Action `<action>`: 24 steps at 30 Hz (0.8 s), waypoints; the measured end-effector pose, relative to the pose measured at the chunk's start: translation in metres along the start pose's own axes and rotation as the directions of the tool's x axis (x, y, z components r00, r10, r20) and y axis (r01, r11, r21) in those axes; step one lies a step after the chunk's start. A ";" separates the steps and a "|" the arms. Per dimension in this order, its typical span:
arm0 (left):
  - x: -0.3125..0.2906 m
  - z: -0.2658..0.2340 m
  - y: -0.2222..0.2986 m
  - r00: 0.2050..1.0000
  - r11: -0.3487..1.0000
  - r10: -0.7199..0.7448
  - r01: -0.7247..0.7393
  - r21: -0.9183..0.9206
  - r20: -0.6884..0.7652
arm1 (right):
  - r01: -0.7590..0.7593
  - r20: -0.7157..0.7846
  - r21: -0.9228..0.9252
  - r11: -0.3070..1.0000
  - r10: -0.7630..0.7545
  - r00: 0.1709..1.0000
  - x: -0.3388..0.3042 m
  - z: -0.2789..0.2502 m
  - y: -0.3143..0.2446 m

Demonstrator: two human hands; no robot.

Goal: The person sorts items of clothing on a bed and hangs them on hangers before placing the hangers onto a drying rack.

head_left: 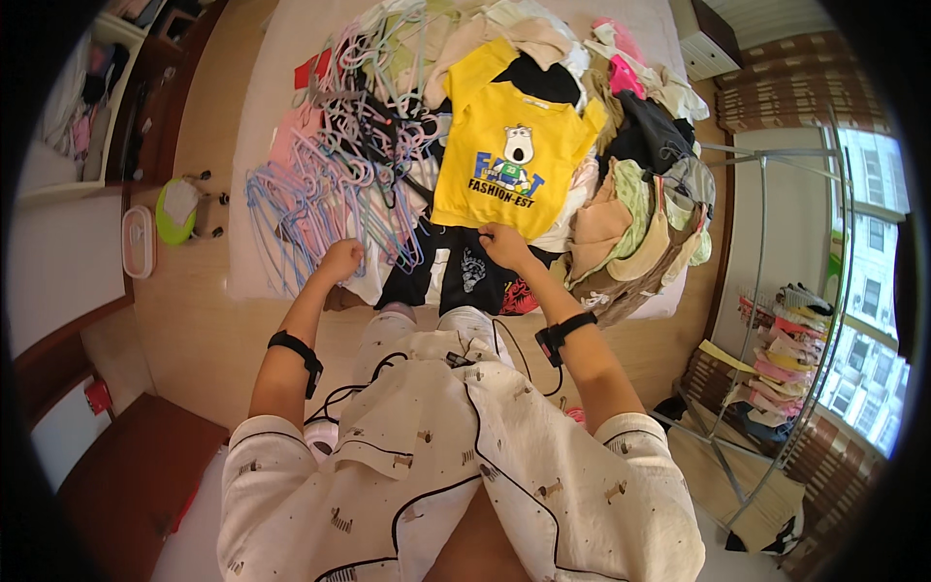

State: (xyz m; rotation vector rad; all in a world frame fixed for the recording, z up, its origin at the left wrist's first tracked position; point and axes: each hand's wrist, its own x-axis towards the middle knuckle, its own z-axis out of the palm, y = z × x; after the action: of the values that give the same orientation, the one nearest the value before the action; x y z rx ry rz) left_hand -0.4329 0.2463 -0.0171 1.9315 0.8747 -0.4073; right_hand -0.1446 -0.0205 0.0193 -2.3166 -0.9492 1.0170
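Observation:
A yellow T-shirt [524, 160] with a cartoon bear print lies spread on the bed, its hem toward me. My right hand [504, 246] is closed at that hem, fingers pinched on its edge. My left hand [341, 260] is curled closed beside a heap of pastel hangers [335, 189]; what its fingers hold, if anything, is too small to make out. Black garments with prints [472, 272] lie just below the T-shirt, between my hands and near the bed's front edge.
Piled clothes [621, 228] cover the right side of the bed [250, 145]. A metal drying rack [756, 155] stands at the right, by the window, near a cluster of hanging clothes [786, 354]. A green stool [176, 223] and a pink-rimmed basin [139, 242] are on the left.

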 end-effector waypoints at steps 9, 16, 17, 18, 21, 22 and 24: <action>-0.012 0.011 -0.079 0.990 0.995 0.061 -0.070 -0.069 -0.127 | 0.101 0.233 0.022 0.995 -0.103 0.967 0.064 0.075 -0.061; -0.010 0.001 -0.116 0.979 0.991 0.113 -0.123 -0.049 -0.173 | 0.261 0.161 0.118 0.958 -0.278 0.947 0.110 0.108 -0.096; -0.010 0.001 -0.118 0.980 0.991 0.103 -0.115 -0.062 -0.172 | 0.195 0.168 0.106 0.975 -0.211 0.963 0.116 0.114 -0.097; -0.011 0.002 -0.120 0.981 0.991 0.094 -0.108 -0.075 -0.170 | 0.127 0.173 0.093 0.988 -0.142 0.975 0.121 0.121 -0.098; -0.012 0.002 -0.112 0.985 0.988 0.033 -0.058 -0.145 -0.172 | -0.025 0.224 0.105 0.994 0.001 0.974 0.138 0.130 -0.109; -0.013 -0.001 -0.106 0.986 0.986 0.007 -0.035 -0.166 -0.166 | -0.077 0.232 0.150 0.986 0.040 0.972 0.140 0.131 -0.115; -0.013 -0.003 -0.096 0.988 0.979 -0.037 0.006 -0.205 -0.148 | -0.193 0.231 0.272 0.943 0.131 0.964 0.138 0.127 -0.131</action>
State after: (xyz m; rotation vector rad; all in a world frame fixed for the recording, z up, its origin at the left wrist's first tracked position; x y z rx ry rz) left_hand -0.5114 0.2727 -0.0679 1.7812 0.9963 -0.1770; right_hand -0.2273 0.1830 -0.0443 -2.0944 -0.6342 1.3919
